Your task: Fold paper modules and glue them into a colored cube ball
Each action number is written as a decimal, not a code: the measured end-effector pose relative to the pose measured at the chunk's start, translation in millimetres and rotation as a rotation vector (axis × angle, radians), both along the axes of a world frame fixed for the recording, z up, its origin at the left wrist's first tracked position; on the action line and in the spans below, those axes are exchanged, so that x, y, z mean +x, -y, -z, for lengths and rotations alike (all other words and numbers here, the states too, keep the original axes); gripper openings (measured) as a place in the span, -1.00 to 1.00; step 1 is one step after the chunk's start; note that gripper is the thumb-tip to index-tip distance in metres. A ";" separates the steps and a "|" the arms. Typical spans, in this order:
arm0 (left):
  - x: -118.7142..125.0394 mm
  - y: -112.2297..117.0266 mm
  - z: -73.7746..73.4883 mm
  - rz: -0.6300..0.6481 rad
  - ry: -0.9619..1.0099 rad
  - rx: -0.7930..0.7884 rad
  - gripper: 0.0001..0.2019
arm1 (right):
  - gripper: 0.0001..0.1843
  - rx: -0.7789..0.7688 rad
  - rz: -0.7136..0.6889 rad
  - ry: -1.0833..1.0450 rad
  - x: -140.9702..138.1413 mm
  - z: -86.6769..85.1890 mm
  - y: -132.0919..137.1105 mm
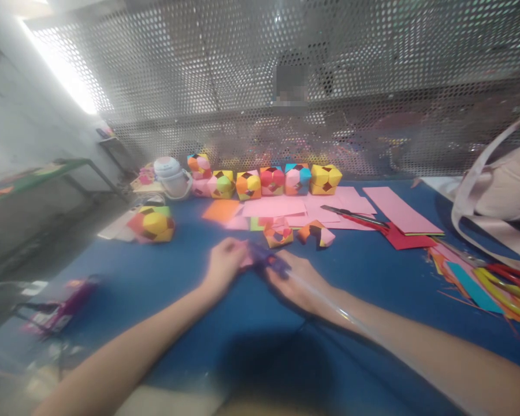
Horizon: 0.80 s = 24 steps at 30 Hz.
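Note:
Near the middle of the blue table, my left hand (224, 261) pinches a small pink paper piece (245, 254), which is blurred. My right hand (301, 282) is wrapped round a purple hot glue gun (278, 263). Out of the gun's back end runs a long clear glue stick (342, 313), lying along my right forearm. The gun's front end is at the pink piece; whether they touch I cannot tell. Just beyond my hands are an orange and red folded paper piece (278, 236) and an open orange and pink one (323, 234).
Folded paper cubes (272, 181) line the back, with another paper ball (153, 224) at left. Behind my hands lie pink sheets (275, 206) and a black and red cutter (353, 215). Scissors (507, 289) rest on paper strips at right, near a pale bag (509, 179). A magenta box (63, 306) is at left.

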State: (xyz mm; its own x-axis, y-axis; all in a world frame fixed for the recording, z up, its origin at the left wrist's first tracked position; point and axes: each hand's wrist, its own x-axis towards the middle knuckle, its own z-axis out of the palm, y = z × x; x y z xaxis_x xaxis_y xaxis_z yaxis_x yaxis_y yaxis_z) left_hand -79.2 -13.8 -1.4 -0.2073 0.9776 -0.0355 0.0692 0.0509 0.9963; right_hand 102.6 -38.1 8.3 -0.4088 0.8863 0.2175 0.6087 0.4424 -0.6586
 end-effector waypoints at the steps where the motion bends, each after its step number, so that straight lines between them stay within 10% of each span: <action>1: 0.0 0.0 0.1 0.001 0.001 0.000 -0.89 | -0.85 0.003 -0.004 0.002 0.0 0.4 -0.1; 24: -3.1 6.4 -20.1 -0.111 0.087 0.061 -0.92 | -0.73 0.015 0.122 -0.154 -3.5 7.1 -6.7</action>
State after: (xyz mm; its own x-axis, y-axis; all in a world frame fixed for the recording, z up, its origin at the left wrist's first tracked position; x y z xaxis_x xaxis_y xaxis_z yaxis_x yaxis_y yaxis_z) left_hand -82.3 -20.2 18.8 -0.3130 0.9497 0.0007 -0.0203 -0.0074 0.9998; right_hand 99.1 -31.4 1.2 -0.2597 0.9233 0.2830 0.5504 0.3823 -0.7422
